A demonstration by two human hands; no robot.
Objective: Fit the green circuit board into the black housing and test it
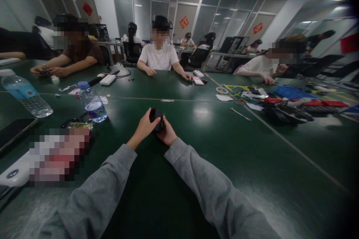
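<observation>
A small black rounded object [156, 115] is held between both my hands over the dark green table [213, 145]. My left hand [145, 127] wraps round its left side with the fingers curled on top. Under and right of the object, my right hand [167, 134] cups it with closed fingers. Grey sleeves cover both my arms. I cannot make out what the black object is.
Two water bottles [92, 102] [24, 93] stand to the left, with a phone [14, 130] and a white device [12, 173] nearer. A metal wrench [240, 114] lies to the right, before a heap of tools and cables [283, 102]. Several people sit across the table.
</observation>
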